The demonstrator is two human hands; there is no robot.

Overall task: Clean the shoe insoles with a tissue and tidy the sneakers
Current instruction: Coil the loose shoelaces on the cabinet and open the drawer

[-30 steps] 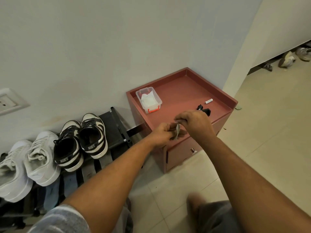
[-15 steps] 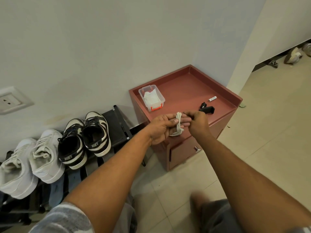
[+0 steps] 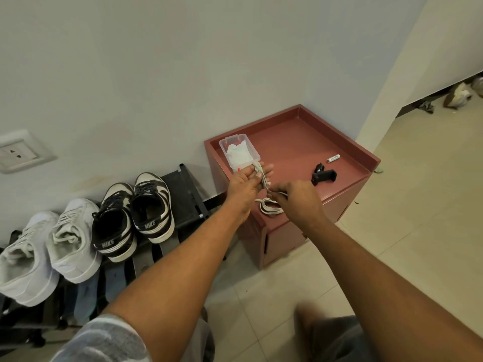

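- Pale plaster wall and beige tiled floor (image 3: 405,231); a red-brown cabinet (image 3: 300,142) with a raised rim stands in the corner.
- Left hand (image 3: 243,184): raised over the cabinet's near-left edge, fingers stretched out, a white shoelace (image 3: 271,209) wound round them and pinned by the thumb.
- Right hand (image 3: 292,199): just right of the left, fingertips pinching the lace where it leaves the wrapped fingers.
- Shoelace, slack part: looped on the cabinet top directly beneath the pinch.
- Clear plastic box (image 3: 235,138): just beyond the left fingertips, holding white tissues (image 3: 239,155).
- Black clip (image 3: 324,176): on the cabinet top, near and right of the pinching hand.
- Small white battery (image 3: 333,158): beyond the clip, farther from the grip.
- Black-and-white sneakers (image 3: 133,212): a pair on a black shoe rack (image 3: 183,194), well left of the left hand.
- White sneakers (image 3: 44,246): a pair farther left on the same rack.
- Wall socket (image 3: 18,152): above the white pair.
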